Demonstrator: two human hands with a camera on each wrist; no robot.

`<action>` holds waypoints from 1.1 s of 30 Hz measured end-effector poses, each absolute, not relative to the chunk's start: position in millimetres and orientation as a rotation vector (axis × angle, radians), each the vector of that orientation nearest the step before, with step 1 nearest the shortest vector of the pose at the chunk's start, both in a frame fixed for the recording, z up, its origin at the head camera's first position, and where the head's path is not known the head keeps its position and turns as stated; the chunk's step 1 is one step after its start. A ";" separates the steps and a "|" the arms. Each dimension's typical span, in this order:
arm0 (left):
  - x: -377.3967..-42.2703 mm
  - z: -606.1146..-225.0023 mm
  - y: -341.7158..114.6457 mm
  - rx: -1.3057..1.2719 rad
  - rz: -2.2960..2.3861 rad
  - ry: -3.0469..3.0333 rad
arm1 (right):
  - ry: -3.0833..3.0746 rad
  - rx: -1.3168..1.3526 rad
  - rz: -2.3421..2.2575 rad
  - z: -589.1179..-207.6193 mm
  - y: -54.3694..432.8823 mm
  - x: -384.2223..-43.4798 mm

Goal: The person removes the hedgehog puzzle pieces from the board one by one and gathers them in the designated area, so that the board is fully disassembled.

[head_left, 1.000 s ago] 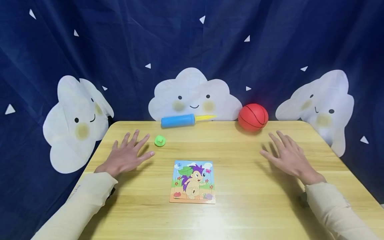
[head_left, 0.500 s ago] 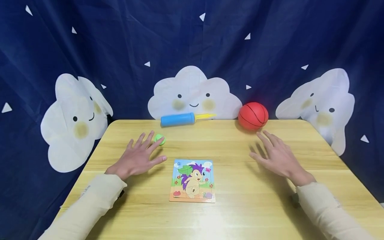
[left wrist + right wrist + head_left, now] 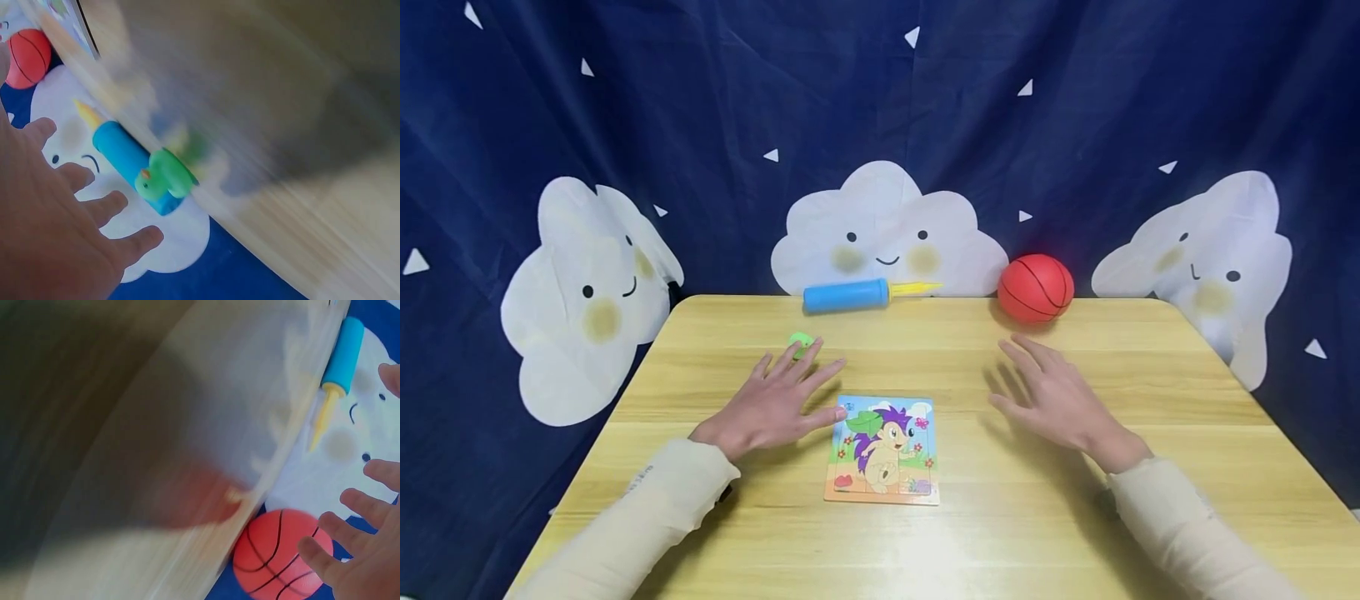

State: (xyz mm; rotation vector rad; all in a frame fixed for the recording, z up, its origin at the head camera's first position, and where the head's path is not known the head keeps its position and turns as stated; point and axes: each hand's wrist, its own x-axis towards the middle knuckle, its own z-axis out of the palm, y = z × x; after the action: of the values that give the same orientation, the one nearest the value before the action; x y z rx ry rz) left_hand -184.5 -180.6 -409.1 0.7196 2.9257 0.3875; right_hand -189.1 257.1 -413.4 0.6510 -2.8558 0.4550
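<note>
Over the wooden counter (image 3: 1000, 533), a right hand (image 3: 1067, 404) and a left hand (image 3: 766, 408) are drifting inward, closer together than a second ago, each grip standing wide and holding nothing. Near the counter's middle, the hedgehog puzzle (image 3: 887, 454) is lying flat, with the right hand hovering between its two and three o'clock and the left at ten, so the puzzle is probably coming into easier reach. At its eleven, the green duck (image 3: 172, 175) is sitting partly hidden behind the left hand.

one puzzle (image 3: 886, 467), one duck (image 3: 172, 175), one ball (image 3: 1036, 288), one pump (image 3: 846, 296)
</note>
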 end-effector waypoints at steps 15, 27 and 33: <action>-171.1 -415.6 -153.4 0.888 0.344 2.786 | -2.872 0.781 0.487 -417.5 218.8 -184.5; -160.5 -418.3 -137.7 1.041 0.276 2.684 | -2.831 0.918 0.493 -421.4 193.1 -180.5; -157.9 -421.4 -131.6 1.093 0.230 2.636 | -2.840 0.974 0.493 -423.8 180.7 -178.4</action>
State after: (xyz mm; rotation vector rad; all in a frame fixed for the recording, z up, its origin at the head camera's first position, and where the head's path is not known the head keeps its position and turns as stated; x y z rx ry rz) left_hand -157.9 -131.6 -421.4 1.0929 2.6357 0.2301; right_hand -178.4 180.7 -423.8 0.9741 -2.8397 0.4933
